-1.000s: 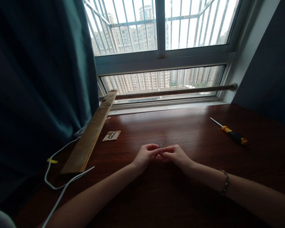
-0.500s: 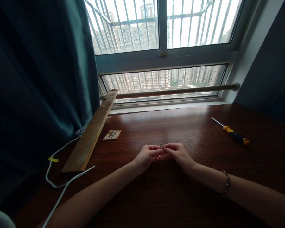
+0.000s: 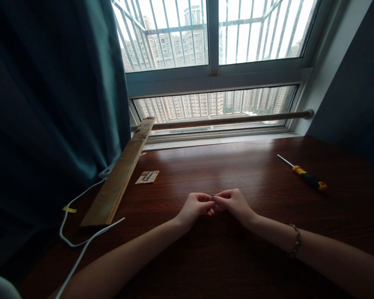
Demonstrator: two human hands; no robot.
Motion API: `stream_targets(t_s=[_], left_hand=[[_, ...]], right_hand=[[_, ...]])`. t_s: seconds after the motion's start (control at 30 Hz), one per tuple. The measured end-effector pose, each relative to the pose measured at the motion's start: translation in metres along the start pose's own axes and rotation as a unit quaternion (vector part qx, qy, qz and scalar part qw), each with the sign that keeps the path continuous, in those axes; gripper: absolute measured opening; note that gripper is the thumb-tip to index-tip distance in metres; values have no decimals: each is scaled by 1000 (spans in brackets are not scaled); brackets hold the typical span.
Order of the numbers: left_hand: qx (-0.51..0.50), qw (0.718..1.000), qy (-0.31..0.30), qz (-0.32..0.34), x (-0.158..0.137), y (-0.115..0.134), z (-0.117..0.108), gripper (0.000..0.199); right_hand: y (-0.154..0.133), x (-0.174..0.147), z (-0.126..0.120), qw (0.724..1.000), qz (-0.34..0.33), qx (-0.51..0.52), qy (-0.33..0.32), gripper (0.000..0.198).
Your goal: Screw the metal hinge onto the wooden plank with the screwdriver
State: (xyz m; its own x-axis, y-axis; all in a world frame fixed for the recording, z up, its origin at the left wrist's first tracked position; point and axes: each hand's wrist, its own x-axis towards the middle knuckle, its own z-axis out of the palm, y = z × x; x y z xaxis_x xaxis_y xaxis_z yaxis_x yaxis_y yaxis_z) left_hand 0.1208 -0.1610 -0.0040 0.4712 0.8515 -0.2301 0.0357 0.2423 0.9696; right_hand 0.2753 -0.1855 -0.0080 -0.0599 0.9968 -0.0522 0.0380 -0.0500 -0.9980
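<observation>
Over the middle of the wooden table, my left hand and my right hand meet fingertip to fingertip. Small silvery metal pieces that look like screws show between the left thumb and fingers. My right thumb and forefinger pinch at another small metal piece where the two hands touch. Fingers partly hide these pieces, so their exact shape is hard to make out. Ahead and to the right lies a screwdriver with a black and yellow handle, apart from both hands.
A long wooden board lies at the left, reaching towards the window. Beside it is a small light-coloured card or plate with a dark metal strip on it. A white cable loops at the left edge, near the dark curtain.
My fingertips have shifted slightly and drawn closer around the small metal pieces, which now show less. The screwdriver, board and card have stayed where they were.
</observation>
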Motion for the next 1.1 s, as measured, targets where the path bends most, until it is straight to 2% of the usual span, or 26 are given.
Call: stream_targets(t_s=[0.2, 0.37, 0.53, 0.77, 0.87, 0.97, 1.03, 1.1], left_hand=[[-1, 1000, 30, -8, -2, 1, 5, 21], [-34, 999, 21, -4, 0, -1, 2, 22], [-58, 997, 40, -14, 2, -1, -1, 18], [-113, 990, 76, -22, 6, -1, -3, 20], [-146, 986, 80, -22, 11, -2, -6, 14], [-169, 983, 67, -33, 14, -2, -8, 5], [-183, 980, 70, -36, 15, -2, -9, 7], [-192, 978, 76, -34, 14, -2, -9, 15]], right_hand=[[8, 4, -2, 999, -14, -36, -3, 24], [5, 4, -3, 998, -41, -53, -8, 19], [4, 2, -2, 997, -66, -24, -39, 23], [-2, 7, -7, 998, -64, -6, -25, 29], [-8, 23, -25, 997, -77, -19, 25, 29], [-13, 42, -60, 982, -90, -111, 126, 29], [-13, 48, -93, 952, -95, -221, 191, 26], [-9, 47, -130, 909, -94, -342, 221, 20]])
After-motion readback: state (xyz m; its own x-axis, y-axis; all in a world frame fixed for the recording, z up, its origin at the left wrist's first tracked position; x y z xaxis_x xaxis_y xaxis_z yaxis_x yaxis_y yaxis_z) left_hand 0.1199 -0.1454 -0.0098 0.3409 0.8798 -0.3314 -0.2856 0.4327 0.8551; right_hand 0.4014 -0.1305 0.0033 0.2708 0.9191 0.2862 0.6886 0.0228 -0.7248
